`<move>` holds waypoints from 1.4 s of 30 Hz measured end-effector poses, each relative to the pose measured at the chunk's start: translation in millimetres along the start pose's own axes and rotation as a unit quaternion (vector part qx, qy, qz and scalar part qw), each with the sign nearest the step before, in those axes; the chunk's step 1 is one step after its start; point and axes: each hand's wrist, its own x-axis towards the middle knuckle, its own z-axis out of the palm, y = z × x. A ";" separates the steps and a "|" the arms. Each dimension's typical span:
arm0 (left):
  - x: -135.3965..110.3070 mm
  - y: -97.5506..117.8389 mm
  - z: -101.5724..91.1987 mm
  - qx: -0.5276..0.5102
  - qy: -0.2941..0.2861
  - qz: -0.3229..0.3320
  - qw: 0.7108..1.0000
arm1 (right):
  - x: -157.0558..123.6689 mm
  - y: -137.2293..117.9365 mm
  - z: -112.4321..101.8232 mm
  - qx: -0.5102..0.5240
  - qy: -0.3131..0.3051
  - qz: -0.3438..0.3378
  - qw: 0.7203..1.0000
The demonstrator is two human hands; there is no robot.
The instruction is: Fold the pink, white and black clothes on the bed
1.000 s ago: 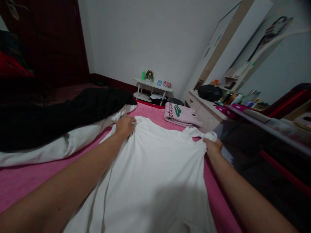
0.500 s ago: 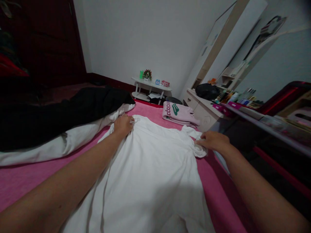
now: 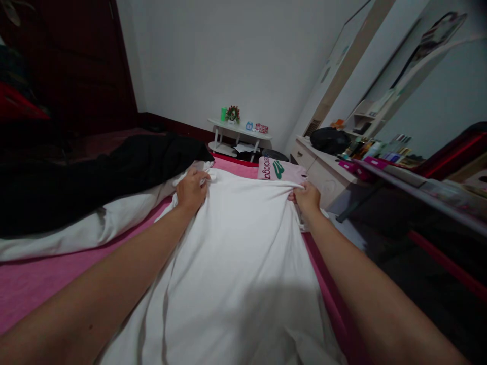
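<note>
From my head view, the white garment [image 3: 236, 263] lies over the pink sheet [image 3: 23, 289], running from the near edge towards the far edge. My left hand [image 3: 191, 190] has its fingers pinched on the garment's far left corner; my right hand [image 3: 307, 197] is curled round the far right one, so both grips are closed on cloth. The top edge runs nearly straight between them, with creases fanning down from my right fist. To hold this stretch well, I judge that an even, light pull at level height serves best; too hard a tug on the right would skew the cloth. Bunched fabric hangs below my right hand by the sheet's right edge, and I think it wants freeing so it doesn't fold under.

Near the sheet's far right corner sits a folded pink top [image 3: 281, 170]. Beyond the far edge, a small table [image 3: 239, 130] carries a green cup [image 3: 223, 113] near its left end; I can't see inside it. On the drawer unit [image 3: 323, 172] sits a black bag [image 3: 329, 140], contents hidden; the drawers look closed.
</note>
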 end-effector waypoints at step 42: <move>-11.5 -17.6 -18.6 0.126 -0.218 0.196 0.948 | -227.5 -9.9 -174.1 -0.089 -0.521 0.055 0.847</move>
